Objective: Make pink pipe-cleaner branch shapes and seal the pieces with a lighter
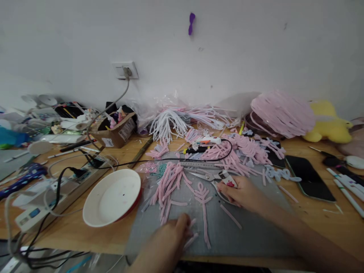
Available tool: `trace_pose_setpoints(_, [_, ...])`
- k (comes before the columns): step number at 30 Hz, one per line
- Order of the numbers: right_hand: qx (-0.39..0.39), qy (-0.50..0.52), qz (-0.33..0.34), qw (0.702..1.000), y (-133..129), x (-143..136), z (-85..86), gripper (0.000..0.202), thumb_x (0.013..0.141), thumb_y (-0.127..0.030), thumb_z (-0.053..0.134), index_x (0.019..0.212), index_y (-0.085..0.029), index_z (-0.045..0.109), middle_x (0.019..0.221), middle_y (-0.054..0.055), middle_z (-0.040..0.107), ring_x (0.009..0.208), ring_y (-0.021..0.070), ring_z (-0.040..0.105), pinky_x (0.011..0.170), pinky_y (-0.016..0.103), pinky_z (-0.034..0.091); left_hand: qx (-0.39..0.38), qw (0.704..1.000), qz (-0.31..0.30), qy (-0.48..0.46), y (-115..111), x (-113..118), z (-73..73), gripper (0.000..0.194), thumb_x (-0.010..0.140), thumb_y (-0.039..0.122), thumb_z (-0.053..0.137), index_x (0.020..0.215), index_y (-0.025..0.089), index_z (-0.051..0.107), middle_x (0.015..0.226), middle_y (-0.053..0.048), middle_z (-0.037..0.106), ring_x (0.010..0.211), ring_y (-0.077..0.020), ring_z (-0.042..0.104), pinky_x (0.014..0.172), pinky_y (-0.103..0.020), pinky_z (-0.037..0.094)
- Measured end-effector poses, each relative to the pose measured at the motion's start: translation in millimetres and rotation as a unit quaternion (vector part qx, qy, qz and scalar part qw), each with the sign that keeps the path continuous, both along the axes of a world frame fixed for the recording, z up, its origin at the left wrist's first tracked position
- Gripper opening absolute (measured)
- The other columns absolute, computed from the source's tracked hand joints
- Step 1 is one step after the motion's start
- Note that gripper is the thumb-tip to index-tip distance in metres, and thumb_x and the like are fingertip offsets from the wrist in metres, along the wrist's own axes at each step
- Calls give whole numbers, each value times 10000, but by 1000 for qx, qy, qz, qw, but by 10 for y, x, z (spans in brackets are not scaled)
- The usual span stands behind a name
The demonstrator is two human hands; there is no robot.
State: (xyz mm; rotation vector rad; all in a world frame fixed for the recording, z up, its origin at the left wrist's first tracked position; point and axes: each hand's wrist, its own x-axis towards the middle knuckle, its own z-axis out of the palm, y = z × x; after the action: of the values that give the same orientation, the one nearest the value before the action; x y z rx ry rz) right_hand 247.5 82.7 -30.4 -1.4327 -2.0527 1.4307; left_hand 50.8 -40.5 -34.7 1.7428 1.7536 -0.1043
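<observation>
My left hand (167, 240) is at the front of the grey mat (250, 235), its fingers closed on pink fuzzy stems (192, 239). To its right, a pink branched stem shape (202, 197) lies flat. My right hand (239, 191) rests over the handles of metal scissors (207, 176), whose blades point left; a small white item with a red print (227, 179) shows beside the fingers. Loose pink stems (170, 182) are heaped between the bowl and the branched shape. A short pink strip (231, 217) lies below my right hand.
A white bowl (112, 197) and a power strip (65, 193) stand left. Behind the mat are a ruler (199, 164), a glue gun (209, 140) with its black cable, and white stems (167, 123). A phone (309, 178) and yellow plush (327, 121) are right.
</observation>
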Motion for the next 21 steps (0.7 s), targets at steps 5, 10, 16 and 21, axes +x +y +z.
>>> trace_pose_setpoints(5, [2, -8, -9, 1000, -14, 47, -10, 346, 799, -468, 429, 599, -187, 455, 466, -46, 433, 379, 85, 376, 385, 200, 279, -23, 999, -26, 12, -65, 114, -53, 204, 864, 229, 376, 872, 191, 576, 861, -85, 681, 738, -196, 643, 581, -241, 422])
trace_pose_setpoints(10, [17, -17, -5, 1000, -12, 73, -10, 371, 805, -484, 421, 585, -188, 454, 463, -40, 438, 388, 93, 381, 407, 215, 283, -26, 998, -10, 54, 42, 96, -63, 282, 875, 230, 335, 863, 173, 612, 855, -119, 680, 794, -237, 648, 640, -293, 453])
trace_pose_setpoints(16, [34, -24, 7, 999, -5, 62, 28, 394, 810, -475, 417, 534, -194, 422, 431, -43, 413, 390, 96, 372, 427, 223, 280, 44, 998, -16, 50, 306, 0, -59, 332, 888, 215, 306, 855, 150, 630, 875, -113, 670, 814, -212, 634, 698, -287, 447])
trace_pose_setpoints(21, [33, -36, 1, 999, -2, 49, 50, 412, 801, -503, 422, 528, -194, 420, 430, -42, 414, 396, 98, 381, 425, 222, 279, 86, 995, -43, 39, 459, -126, 46, 291, 869, 207, 353, 809, 150, 632, 863, -105, 673, 821, -210, 619, 750, -292, 433])
